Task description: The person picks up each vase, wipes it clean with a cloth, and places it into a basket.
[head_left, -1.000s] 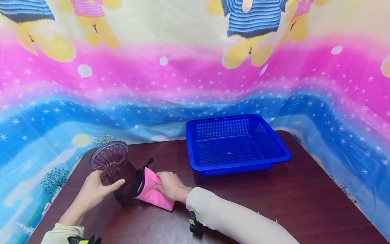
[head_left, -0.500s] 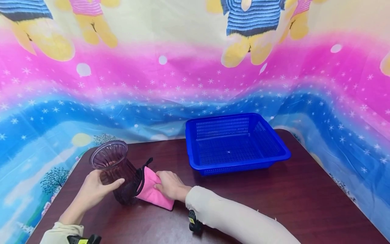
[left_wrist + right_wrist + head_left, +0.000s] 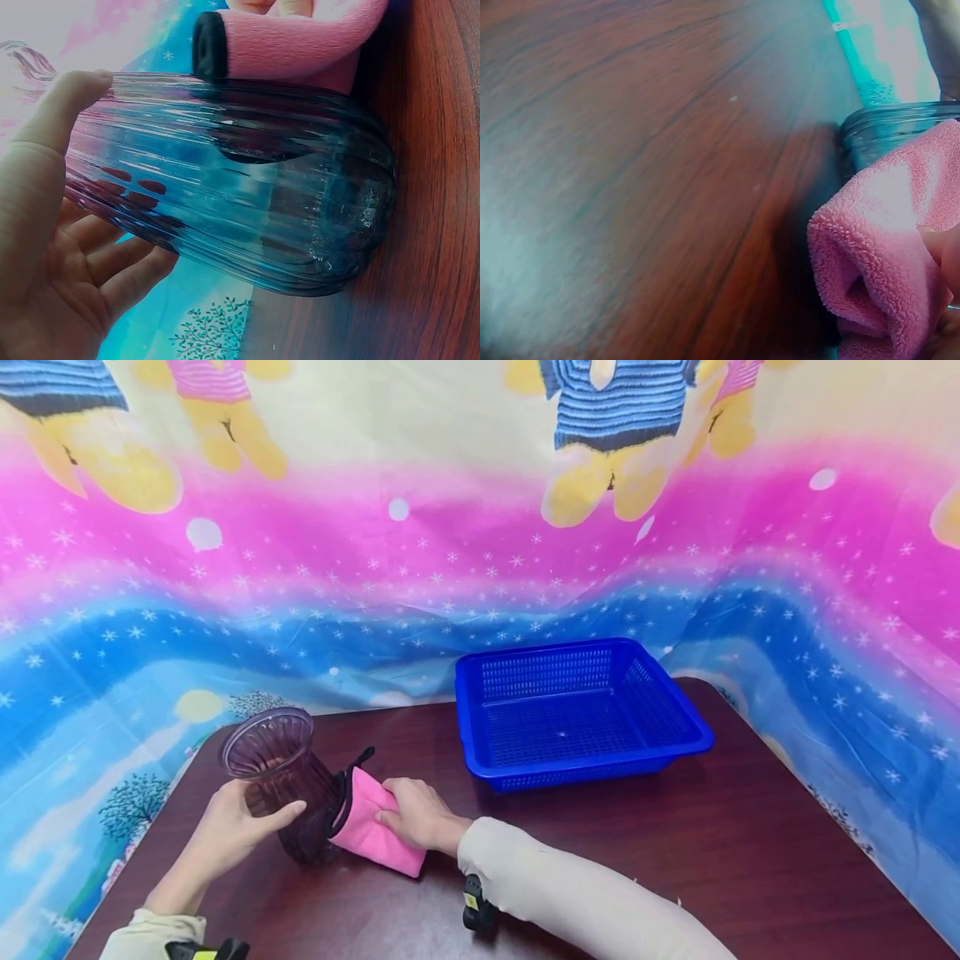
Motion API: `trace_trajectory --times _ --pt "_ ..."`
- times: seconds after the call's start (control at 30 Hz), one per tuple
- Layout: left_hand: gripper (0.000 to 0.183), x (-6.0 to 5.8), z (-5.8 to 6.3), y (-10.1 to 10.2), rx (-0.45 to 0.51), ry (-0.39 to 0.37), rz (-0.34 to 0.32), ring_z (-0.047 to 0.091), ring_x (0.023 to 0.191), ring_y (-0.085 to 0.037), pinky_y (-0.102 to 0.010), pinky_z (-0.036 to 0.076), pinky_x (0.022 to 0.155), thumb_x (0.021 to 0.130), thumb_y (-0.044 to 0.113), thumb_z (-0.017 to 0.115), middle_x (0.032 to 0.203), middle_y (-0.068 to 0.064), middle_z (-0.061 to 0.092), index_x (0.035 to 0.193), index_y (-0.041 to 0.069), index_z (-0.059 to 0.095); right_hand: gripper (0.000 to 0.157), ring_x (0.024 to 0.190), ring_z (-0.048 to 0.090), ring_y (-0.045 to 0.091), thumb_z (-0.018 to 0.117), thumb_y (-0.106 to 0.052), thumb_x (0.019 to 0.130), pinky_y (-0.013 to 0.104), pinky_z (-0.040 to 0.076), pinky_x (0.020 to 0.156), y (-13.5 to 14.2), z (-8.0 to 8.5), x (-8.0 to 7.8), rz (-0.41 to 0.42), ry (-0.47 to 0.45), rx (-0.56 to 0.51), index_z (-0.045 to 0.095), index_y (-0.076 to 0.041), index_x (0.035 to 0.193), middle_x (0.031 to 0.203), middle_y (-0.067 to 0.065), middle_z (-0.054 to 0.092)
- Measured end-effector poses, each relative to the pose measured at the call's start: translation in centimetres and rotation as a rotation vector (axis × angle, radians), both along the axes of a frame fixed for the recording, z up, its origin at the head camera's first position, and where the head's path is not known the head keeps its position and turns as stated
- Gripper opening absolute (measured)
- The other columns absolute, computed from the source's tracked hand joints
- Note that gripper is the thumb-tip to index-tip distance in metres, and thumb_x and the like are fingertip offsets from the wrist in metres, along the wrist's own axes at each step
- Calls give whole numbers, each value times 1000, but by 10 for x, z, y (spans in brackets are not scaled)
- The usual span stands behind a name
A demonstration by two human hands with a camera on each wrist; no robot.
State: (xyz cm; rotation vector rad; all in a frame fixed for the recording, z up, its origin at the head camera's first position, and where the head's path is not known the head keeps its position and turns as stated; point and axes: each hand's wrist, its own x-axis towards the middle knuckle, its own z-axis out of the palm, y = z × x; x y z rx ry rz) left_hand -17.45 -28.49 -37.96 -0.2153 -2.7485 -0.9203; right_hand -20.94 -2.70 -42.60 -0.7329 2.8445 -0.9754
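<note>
A purple-tinted ribbed glass vase (image 3: 300,802) with a flared rim leans toward the left on the dark wooden table. My left hand (image 3: 228,827) grips it below the rim, thumb on the near side and fingers round the far side, as the left wrist view shows through the glass (image 3: 247,180). In my right hand (image 3: 420,814) is a folded pink cloth (image 3: 375,831) with black edging and a black hanging loop. The cloth's black edge lies against the vase's lower right side. Close up in the right wrist view, the cloth (image 3: 877,232) looks fluffy, with fingertips pressing into it.
A blue plastic basket (image 3: 588,767) with perforated walls stands at the back right of the table (image 3: 637,860). Behind the table hangs a colourful printed curtain (image 3: 450,552). Black devices (image 3: 476,902) are strapped at both wrists.
My right hand has shifted the pink cloth very slightly to the left against the vase. The left hand and the vase hold nearly still.
</note>
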Motion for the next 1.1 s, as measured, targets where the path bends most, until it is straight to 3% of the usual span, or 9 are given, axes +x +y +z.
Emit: trace_trajectory --times 0.2,0.37,0.63,0.9,1.1 --pt "52 0 0 0 -4 9 4 56 92 11 -22 49 79 81 33 84 110 -17 75 118 2 67 31 77 55 7 72 -21 93 20 46 69 -3 6 -1 -4 -37 -74 69 -6 119 93 0 70" --pt "53 1 0 0 -14 0 8 59 93 3 -24 50 78 81 34 84 110 -18 75 118 1 67 29 74 53 5 71 -21 93 18 45 67 -5 13 -1 5 -45 -127 69 -6 117 85 -2 66" --pt "50 0 -1 0 -2 35 -16 55 88 14 -22 49 75 80 28 85 104 -17 76 117 0 67 19 66 50 3 70 -19 93 16 42 61 -9 25 -1 29 -35 -208 70 -8 107 74 -5 60" --pt "49 1 -1 -1 -16 40 -17 57 87 7 -25 51 74 78 22 83 102 -18 76 117 -2 66 22 68 52 3 70 -20 93 16 43 63 -12 35 2 24 -41 -242 70 -9 112 79 -4 63" --pt "50 0 -3 0 -3 56 -26 55 86 13 -23 51 74 77 19 82 102 -20 76 119 -2 64 22 69 52 3 70 -20 94 16 44 65 -14 40 2 26 -24 -276 69 -10 113 81 -4 64"
